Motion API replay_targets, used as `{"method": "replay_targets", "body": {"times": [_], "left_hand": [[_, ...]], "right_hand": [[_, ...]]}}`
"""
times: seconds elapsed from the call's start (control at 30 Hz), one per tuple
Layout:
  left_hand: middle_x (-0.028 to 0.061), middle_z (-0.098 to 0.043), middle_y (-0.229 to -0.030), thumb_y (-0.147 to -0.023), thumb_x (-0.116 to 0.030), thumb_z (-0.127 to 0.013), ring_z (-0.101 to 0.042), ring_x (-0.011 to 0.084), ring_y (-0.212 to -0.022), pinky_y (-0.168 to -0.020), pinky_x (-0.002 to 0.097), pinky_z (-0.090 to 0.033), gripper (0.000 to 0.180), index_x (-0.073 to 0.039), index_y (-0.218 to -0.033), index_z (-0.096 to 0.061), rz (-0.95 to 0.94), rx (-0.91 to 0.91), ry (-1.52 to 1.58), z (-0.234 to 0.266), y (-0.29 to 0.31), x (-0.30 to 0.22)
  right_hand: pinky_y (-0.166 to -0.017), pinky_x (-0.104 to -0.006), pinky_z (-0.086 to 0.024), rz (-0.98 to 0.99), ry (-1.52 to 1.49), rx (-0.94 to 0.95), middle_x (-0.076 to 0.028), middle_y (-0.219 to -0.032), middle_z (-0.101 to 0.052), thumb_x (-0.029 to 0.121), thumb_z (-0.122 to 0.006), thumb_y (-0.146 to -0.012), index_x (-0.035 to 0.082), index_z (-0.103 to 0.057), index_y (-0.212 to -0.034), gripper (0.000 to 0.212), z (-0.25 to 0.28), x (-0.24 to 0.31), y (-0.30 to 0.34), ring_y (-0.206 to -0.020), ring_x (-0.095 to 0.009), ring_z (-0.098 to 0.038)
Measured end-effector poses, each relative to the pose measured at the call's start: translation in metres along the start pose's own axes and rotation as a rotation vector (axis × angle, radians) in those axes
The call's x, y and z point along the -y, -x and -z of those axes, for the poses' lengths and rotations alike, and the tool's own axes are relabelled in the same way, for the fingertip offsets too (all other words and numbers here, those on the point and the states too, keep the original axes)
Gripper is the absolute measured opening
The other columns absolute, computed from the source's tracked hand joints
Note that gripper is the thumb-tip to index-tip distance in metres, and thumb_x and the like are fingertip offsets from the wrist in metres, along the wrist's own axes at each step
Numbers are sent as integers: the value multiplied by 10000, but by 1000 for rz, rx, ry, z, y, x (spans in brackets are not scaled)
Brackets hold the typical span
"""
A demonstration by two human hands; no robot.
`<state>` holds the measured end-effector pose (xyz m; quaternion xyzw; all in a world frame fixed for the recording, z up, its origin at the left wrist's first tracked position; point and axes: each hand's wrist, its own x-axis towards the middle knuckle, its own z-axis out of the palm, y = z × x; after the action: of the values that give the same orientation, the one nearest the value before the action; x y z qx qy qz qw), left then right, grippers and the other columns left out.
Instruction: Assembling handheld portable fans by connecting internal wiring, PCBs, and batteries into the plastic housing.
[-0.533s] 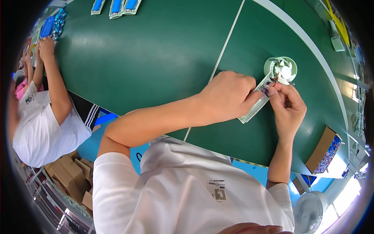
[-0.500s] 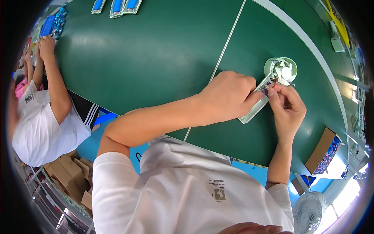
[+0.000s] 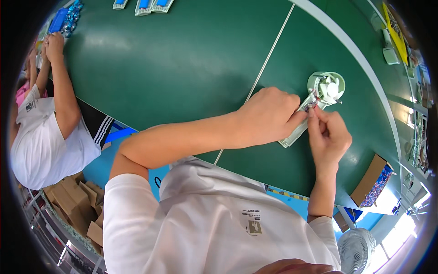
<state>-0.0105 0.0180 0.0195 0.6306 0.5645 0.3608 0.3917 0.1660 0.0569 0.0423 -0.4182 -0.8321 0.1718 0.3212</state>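
Observation:
A pale green handheld fan [image 3: 294, 134] lies on the green table, its handle casing uncovered and running from lower left to upper right. At the handle's far end, white fan blades [image 3: 329, 89] sit inside a round ring. My left hand [image 3: 269, 114] is closed on the handle's left side, thumb pressing near a small circuit board [image 3: 310, 104]. Over that board, my right hand [image 3: 329, 134] pinches a thin red wire between thumb and forefinger. The fingertips hide most of the wire and its end.
Several pale green casings with blue cells [image 3: 144, 5] lie at the far left edge. A cardboard box of small colourful parts [image 3: 374, 182] stands at the right. A co-worker's arm [image 3: 66, 96] rests at the table on the left. A curved pale rail [image 3: 360, 52] borders the right side.
My right fingertips have moved slightly left and down onto the circuit board, and less red wire shows. My left hand keeps its hold. The whole view has shifted a little.

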Motion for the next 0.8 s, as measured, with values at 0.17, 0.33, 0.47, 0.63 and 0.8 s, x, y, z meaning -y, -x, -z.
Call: {"method": "replay_targets", "body": {"times": [0.17, 0.33, 0.47, 0.63, 0.8], "left_hand": [[170, -625, -636, -871, -164, -680, -611, 331, -550, -530, 407, -483, 238, 22, -745, -601, -35, -15, -20, -6, 10, 5], [157, -698, -850, -883, -176, -685, -624, 233, -565, -516, 361, -482, 254, 50, -983, -626, 115, 189, 118, 37, -1, -13], [310, -496, -1355, -899, -742, -420, -656, 263, -748, -389, 278, -472, 1009, 33, -1509, -206, -283, 823, 1902, 125, -20, 20], [226, -459, -1407, -862, -786, -419, -592, 280, -682, -427, 260, -501, 1074, -93, -1564, 6, -490, 847, 1685, 124, -39, 15], [226, -537, -1307, -910, -724, -424, -611, 241, -742, -487, 252, -513, 934, -61, -1534, -214, -307, 372, 1424, 114, -33, -8]], "right_hand": [[-451, -239, -342, 78, 104, 39, -27, -618, -524, -7, -760, -805, 1, -712, -881, 90, -3, 8, -1, -495, -66, -432], [-490, -218, -335, -102, -55, 65, -4, -642, -521, 16, -769, -796, 12, -734, -1003, 210, 5, -3, 1, -545, -49, -431], [-497, -199, -279, -287, -209, -132, 73, -660, -464, 120, -678, -922, 16, -736, -1064, 185, 20, -13, 0, -556, -22, -377], [-495, -192, -231, -475, -456, -69, 79, -643, -456, 247, -602, -988, 24, -735, -1065, 271, 20, -25, 1, -571, -2, -356], [-493, -193, -237, -461, -492, -14, 72, -648, -444, 251, -598, -991, 24, -732, -1064, 274, 15, -31, -2, -569, -8, -357]]}}
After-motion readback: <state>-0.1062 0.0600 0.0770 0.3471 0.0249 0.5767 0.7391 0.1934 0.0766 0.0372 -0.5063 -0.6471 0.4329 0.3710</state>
